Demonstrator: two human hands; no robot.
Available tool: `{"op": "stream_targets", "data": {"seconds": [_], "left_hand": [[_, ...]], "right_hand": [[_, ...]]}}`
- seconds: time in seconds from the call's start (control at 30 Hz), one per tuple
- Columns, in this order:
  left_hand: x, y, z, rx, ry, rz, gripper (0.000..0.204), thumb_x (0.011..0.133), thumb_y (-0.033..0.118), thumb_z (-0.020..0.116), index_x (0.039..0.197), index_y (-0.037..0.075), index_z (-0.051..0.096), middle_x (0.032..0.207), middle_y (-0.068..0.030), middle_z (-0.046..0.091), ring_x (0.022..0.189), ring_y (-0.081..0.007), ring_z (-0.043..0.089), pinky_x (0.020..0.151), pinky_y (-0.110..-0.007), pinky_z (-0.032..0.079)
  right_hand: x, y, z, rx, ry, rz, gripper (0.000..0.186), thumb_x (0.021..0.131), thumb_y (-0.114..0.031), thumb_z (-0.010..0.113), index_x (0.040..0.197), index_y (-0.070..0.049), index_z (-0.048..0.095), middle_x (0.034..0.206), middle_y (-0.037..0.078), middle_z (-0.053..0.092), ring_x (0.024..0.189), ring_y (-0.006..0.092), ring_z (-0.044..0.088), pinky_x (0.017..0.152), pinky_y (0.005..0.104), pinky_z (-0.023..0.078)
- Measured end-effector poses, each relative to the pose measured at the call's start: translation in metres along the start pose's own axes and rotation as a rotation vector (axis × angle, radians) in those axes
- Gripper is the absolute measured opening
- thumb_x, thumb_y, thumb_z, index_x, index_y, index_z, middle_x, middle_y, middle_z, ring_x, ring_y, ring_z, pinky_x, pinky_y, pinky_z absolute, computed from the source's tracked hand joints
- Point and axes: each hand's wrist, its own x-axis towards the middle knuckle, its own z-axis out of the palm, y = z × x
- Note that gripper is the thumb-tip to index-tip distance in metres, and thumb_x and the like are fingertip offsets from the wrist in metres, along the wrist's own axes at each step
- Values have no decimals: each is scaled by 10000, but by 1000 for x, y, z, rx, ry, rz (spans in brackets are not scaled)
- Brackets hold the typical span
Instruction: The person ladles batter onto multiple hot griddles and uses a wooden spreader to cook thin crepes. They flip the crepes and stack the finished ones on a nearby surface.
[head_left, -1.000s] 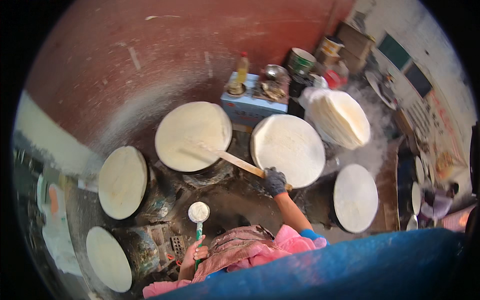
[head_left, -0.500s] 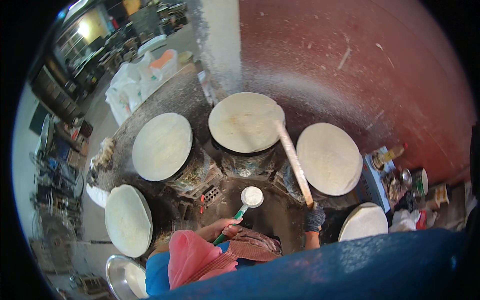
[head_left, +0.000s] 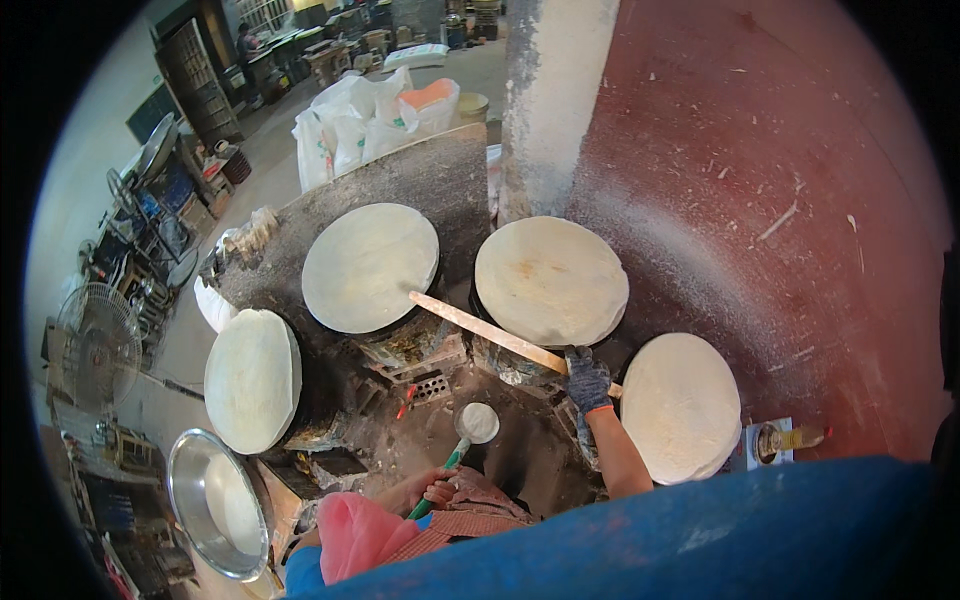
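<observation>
My right hand (head_left: 588,378), in a dark knitted glove, is closed around a long flat wooden stick (head_left: 490,334). The stick's far tip meets the lower right edge of a thin pale flatbread (head_left: 370,266) on a round griddle. Bare-skinned, my left hand (head_left: 438,489) grips the green handle of a ladle whose bowl (head_left: 479,423) has white batter or residue in it. Around me, more round griddles carry pale sheets: one flatbread (head_left: 551,280) with a browned patch beyond the stick, another (head_left: 682,408) at the right, and one (head_left: 254,381) at the left.
A large steel basin (head_left: 219,505) with white contents stands at lower left. Beyond the curved counter edge are white sacks (head_left: 370,120). A red wall (head_left: 780,200) bounds the right side, with a bottle (head_left: 790,438) near it. A standing fan (head_left: 100,345) is far left.
My right hand has swung the stick's tip leftward from the middle flatbread to the left-hand one. The view has turned left, bringing the basin further in. The ladle stays in my left hand.
</observation>
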Motion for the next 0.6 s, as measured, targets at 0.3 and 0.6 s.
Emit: {"op": "stream_targets", "data": {"seconds": [0.3, 0.6], "left_hand": [[-22, 25, 10, -146, -42, -21, 272, 938, 264, 473, 712, 115, 441, 482, 25, 341, 354, -67, 301, 276, -200, 246], [-26, 56, 33, -52, 16, 53, 93, 935, 191, 490, 1016, 217, 452, 510, 34, 341, 356, -52, 305, 293, -181, 276]], "right_hand": [[-1, 10, -13, 373, -283, 367, 399, 792, -427, 569, 891, -49, 652, 785, 218, 626, 790, 372, 610, 717, 469, 474], [-57, -7, 5, 179, -282, 207, 386, 836, -397, 542, 776, -28, 641, 692, 210, 609, 689, 380, 603, 643, 473, 480]]}}
